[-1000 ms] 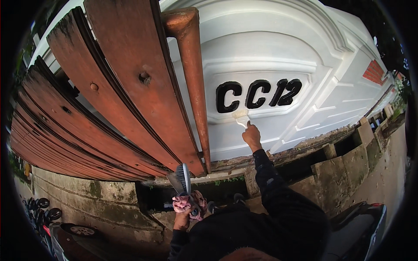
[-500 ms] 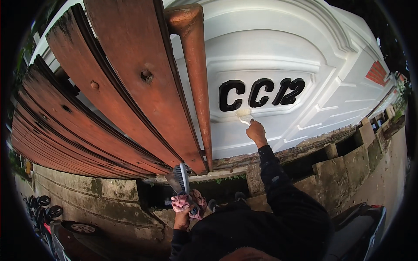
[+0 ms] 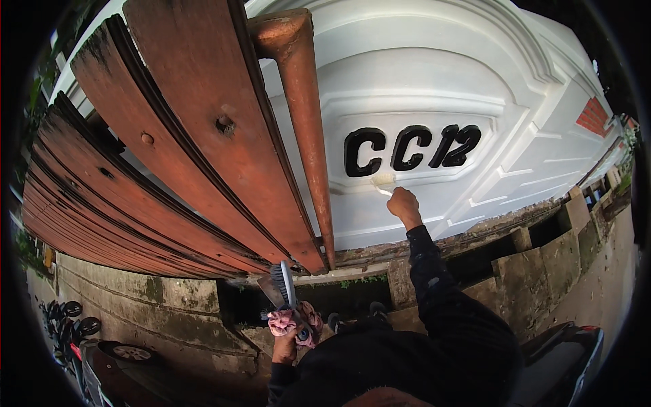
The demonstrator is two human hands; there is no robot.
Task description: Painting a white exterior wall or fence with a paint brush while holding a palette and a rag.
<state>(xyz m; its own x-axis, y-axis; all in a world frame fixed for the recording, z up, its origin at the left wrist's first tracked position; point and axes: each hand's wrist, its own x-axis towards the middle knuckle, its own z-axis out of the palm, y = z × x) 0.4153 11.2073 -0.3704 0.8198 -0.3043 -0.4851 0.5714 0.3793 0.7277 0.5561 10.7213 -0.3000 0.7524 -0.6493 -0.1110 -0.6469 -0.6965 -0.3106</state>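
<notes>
To the far left of both hands leaned a stack of reddish wooden planks (image 3: 156,169), too overlapped to count, with one rusty round post (image 3: 302,115) at its right edge. Below the post, the left hand (image 3: 288,342) was closed in a fist, gripping three things together: one stiff brush (image 3: 285,285) with dark bristles, one flat metal scraper (image 3: 271,292) beside it, and one pink rag (image 3: 291,322) bunched around the handles. The brush's long axis ran up and slightly left from the fist, towards the foot of the post.

Up and to the right, the right hand (image 3: 405,205) was raised at arm's length and closed around the handle of one small paintbrush (image 3: 383,182). The paintbrush lay up and to the left of the knuckles, its pale head touching the white moulded wall (image 3: 434,74) just beneath the black raised characters (image 3: 410,146), five in number. Its axis slanted from the fist up-left to the wall. The right hand was plainly nearer the characters; the left hung well apart, low down.
</notes>
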